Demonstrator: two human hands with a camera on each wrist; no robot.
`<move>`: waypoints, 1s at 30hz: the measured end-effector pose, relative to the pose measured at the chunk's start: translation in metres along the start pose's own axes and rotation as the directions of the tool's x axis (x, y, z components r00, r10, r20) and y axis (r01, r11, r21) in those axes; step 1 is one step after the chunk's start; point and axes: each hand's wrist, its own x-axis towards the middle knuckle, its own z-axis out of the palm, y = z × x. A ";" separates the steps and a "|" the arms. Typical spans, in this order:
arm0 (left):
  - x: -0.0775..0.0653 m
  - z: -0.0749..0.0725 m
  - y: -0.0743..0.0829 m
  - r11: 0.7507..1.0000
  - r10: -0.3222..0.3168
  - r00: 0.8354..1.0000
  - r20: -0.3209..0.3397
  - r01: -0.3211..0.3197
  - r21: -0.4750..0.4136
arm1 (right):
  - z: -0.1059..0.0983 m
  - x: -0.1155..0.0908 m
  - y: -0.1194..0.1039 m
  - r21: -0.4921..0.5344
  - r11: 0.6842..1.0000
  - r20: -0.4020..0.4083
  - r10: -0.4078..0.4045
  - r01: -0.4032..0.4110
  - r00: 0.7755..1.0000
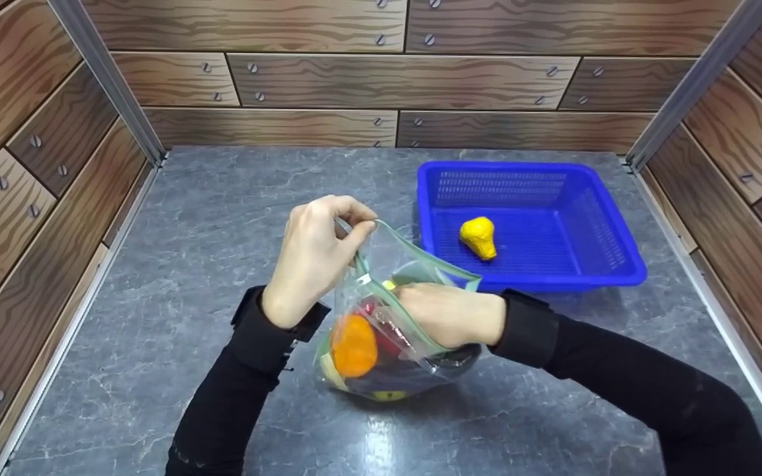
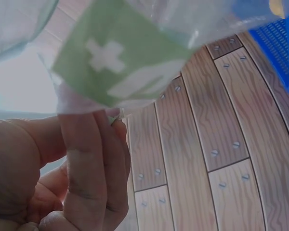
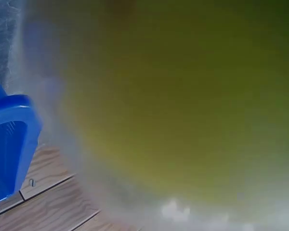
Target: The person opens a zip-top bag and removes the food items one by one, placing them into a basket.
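Note:
A clear zip bag (image 1: 444,266) with a green rim stands on the table, holding an orange fruit (image 1: 354,347), something red (image 1: 389,337) and a dark rounded thing (image 1: 455,360). My left hand (image 1: 318,251) pinches the bag's rim at the upper left between thumb and fingers. Down in the bag's mouth is my right hand (image 1: 447,312), its fingers hidden by the bag and contents. A bit of yellow (image 1: 389,284) shows near its knuckles. In the right wrist view, a blurred yellow-green shape (image 3: 173,106) fills most of the picture.
A blue plastic basket (image 1: 533,280) stands behind and right of the bag. One yellow pear-shaped piece (image 1: 478,238) lies in it. Wood-patterned walls (image 1: 328,80) close off the grey marbled table (image 1: 222,192) at the back and both sides.

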 end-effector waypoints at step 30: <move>-0.001 0.001 -0.006 0.994 -0.002 1.000 -0.017 0.003 0.110 | 0.013 0.024 0.012 -0.098 0.995 -0.078 0.025 -0.033 0.997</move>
